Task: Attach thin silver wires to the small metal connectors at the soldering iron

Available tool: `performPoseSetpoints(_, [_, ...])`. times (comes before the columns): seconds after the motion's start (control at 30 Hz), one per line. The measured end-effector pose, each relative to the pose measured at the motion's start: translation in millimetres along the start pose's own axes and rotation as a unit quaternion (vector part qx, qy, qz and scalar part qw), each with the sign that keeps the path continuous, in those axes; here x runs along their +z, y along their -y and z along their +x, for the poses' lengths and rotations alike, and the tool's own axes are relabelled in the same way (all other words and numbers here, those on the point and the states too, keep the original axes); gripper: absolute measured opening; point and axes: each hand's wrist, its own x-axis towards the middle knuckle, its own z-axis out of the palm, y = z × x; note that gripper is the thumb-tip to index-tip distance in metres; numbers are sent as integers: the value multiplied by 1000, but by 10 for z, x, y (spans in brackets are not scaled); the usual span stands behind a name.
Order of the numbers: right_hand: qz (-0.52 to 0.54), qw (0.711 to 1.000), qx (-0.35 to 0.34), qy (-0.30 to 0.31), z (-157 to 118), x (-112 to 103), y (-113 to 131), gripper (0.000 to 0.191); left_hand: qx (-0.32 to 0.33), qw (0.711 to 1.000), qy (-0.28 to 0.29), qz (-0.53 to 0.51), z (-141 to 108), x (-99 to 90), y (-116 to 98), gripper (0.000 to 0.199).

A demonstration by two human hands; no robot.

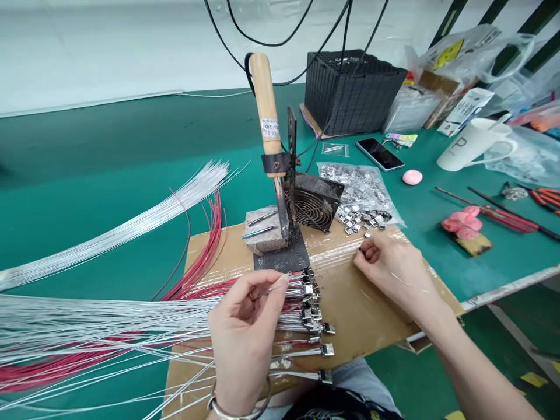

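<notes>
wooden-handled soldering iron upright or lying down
Upright: the wooden-handled soldering iron stands nearly vertical, held by a black clamp on a dark metal stand, its metal tip pointing down.

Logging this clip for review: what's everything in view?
Soldering iron: one, tan handle, upright in a stand.
Fan: one, black, behind the iron.
Wires: many, white and red, spread left.
Connectors: many, silver, in a clear bag and on wire ends.
Cardboard sheet: one, brown, under the wire ends.
Crate: one, black, far back.
Phone: one, black, beside the bag.
Mug: one, white, far right.
Left hand: one, pinching a wire.
Right hand: one, beside the loose connectors.
</notes>
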Motion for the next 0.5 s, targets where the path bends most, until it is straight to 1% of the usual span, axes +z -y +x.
performPoseSetpoints(0.07, [31, 999, 18, 0, -82, -46, -12, 3, 3, 1000, 0, -1, 9, -3, -7, 4])
performPoseSetpoints(0.13, [73, 997, 33, 0, -161, -65, -5, 7, 1, 1000, -2, -4, 20, -4, -17, 5])
performPoseSetpoints(0.2, [150, 987, 50, 1, -233, -56, 42, 14, 1, 1000, -3, -4, 32, -7, -26, 5])
performPoseSetpoints(0.27, [246, 967, 60, -13, -295, -27, 143, 18, 1, 1000, 0, 2, 47, -12, -34, 4])
performPoseSetpoints(0.37, [363, 929, 66, -34, -365, 20, 376, 16, 0, 1000, 9, 12, 71, -22, -45, 4])
performPoseSetpoints(0.4, [397, 914, 73, -24, -382, 31, 462, 16, 0, 1000, 13, 14, 79, -26, -49, 4])
performPoseSetpoints(0.5, [485, 870, 80, 41, -414, 49, 686, 17, -6, 1000, 24, 15, 99, -42, -62, 5])
